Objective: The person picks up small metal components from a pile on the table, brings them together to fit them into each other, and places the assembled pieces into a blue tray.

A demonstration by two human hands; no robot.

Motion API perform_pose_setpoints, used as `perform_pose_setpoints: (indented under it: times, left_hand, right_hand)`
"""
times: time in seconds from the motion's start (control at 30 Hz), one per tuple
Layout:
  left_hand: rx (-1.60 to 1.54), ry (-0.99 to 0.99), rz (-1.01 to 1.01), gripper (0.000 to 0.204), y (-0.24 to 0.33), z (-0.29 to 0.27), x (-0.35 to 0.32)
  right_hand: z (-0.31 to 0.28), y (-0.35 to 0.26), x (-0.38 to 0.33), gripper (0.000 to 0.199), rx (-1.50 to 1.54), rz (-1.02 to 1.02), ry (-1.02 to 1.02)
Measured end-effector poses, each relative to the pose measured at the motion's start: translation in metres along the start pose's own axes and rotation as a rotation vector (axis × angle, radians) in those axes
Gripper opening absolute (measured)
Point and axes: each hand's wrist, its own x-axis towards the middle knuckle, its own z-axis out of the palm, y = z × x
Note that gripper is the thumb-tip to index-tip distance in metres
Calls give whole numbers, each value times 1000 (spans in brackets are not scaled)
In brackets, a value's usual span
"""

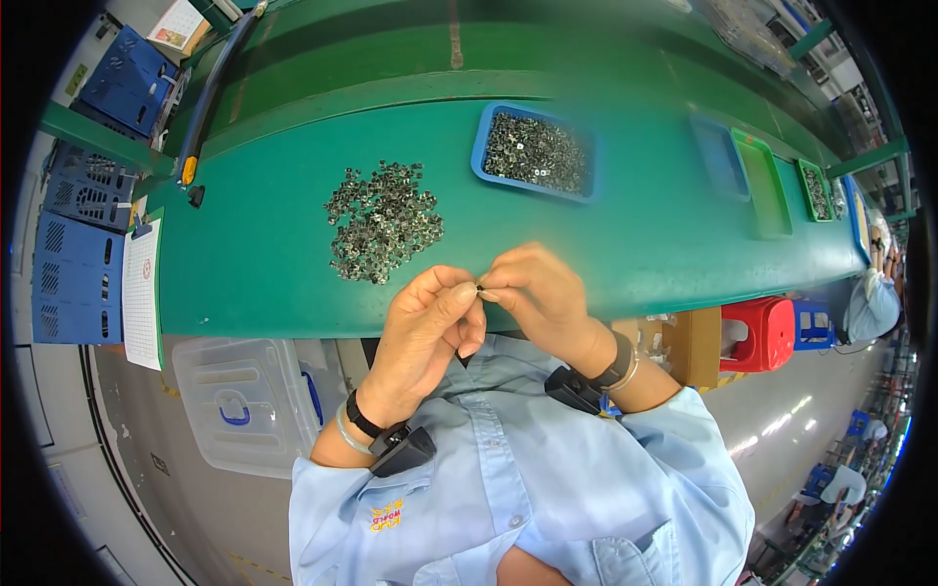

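Observation:
Both of my hands meet at the near edge of the green table [264, 264]. My left hand [430, 317] pinches a tiny dark part [480, 288] between thumb and forefinger. From the other side, the fingertips of my right hand [539, 293] close on the same part. It is too small to name its kind. Beyond my left hand lies a loose pile of small shiny metal pieces [383, 220]. Farther back, a blue tray [481, 166] holds many similar small pieces [532, 148]. A blurred patch covers part of that tray's right side.
At the right stand a green tray [760, 186] and a smaller green tray [816, 190] with small parts. Blue crates [78, 283] and a clipboard [143, 293] line the left edge. Below are a clear lidded box [239, 391], a cardboard box [699, 347] and a red stool [767, 334].

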Motion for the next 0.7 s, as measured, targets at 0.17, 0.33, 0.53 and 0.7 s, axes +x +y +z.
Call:
perform_pose_setpoints:
  times: [0.17, 0.33, 0.53, 0.7]
  left_hand:
    - [16, 2, 4, 14, -1, -1, 1]
    - [-39, -12, -3, 14, -1, 3, 3]
    - [-55, -44, -5, 15, -3, 1, 6]
    - [-8, -49, -2, 16, -4, -6, 9]
  right_hand:
    - [1, 0, 0, 17, 8, 27, 0]
    - [0, 1, 1, 16, 42, 57, 9]
    - [1, 2, 0, 15, 99, 92, 21]
    - [2, 2, 0, 14, 111, 107, 9]
